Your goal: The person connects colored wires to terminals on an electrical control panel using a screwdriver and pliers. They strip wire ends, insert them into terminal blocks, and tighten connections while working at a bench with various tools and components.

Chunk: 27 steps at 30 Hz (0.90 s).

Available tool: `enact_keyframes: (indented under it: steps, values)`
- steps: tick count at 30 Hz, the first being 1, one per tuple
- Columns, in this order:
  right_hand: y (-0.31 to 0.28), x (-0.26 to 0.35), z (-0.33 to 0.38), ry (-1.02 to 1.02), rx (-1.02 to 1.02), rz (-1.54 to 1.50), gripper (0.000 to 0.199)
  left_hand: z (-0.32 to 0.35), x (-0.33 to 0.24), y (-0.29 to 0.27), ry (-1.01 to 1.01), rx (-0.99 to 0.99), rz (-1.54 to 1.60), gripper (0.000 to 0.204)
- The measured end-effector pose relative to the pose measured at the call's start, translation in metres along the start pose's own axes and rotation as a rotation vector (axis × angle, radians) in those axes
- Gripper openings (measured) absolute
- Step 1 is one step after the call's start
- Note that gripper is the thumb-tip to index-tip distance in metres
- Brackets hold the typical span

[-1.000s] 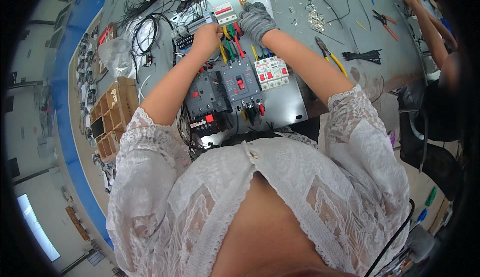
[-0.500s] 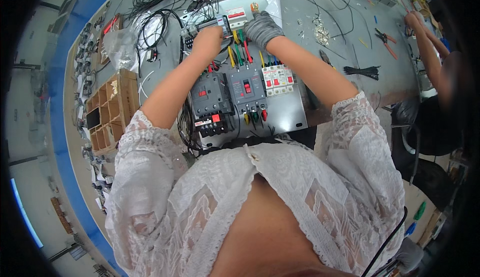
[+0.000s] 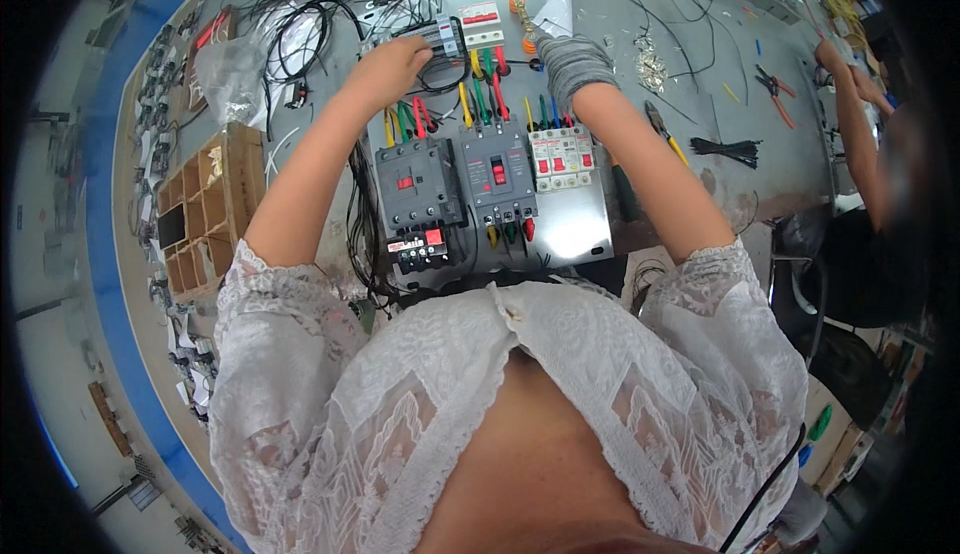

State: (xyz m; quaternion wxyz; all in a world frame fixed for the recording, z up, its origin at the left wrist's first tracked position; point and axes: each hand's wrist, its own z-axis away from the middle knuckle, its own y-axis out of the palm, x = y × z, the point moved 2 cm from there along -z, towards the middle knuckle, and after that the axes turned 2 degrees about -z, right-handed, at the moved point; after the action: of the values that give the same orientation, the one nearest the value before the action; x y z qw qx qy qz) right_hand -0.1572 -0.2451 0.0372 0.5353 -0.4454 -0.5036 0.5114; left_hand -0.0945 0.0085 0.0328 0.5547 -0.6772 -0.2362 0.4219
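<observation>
My bare left hand is closed in a pinch on a thin black wire, which loops beside the grey terminal row. My right hand, in a grey striped glove, is just right of a brass terminal bar with orange ends; its fingers are too unclear to read. All of these sit on a metal mounting plate. Nearer to me on it are a dark contactor, a moulded-case breaker and a row of small white breakers. Yellow, green and red wires rise from them. Another white breaker is between my hands.
A wooden compartment box stands at left beside a clear plastic bag. Pliers, a screwdriver-like tool, black cable ties and loose metal bits lie at right. Another person's arm is at the far right.
My right hand has moved right, away from the brass bar, which now shows more fully. My left hand has shifted slightly left, uncovering more of the wires and the terminal row.
</observation>
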Motion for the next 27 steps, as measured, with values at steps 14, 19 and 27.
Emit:
enact_keyframes:
  steps: [14, 19, 27]
  values:
    - [-0.008, -0.037, 0.018, 0.028, 0.135, 0.000, 0.020, -0.007, -0.008, 0.040, -0.300, 0.010, 0.709, 0.027]
    - [0.019, -0.071, 0.016, 0.017, 0.069, -0.233, 0.015, -0.004, 0.000, 0.046, -0.314, 0.007, 0.819, 0.025]
    - [0.050, -0.075, 0.023, -0.029, -0.278, -0.290, 0.025, -0.004, -0.007, 0.046, -0.322, -0.013, 0.885, 0.020]
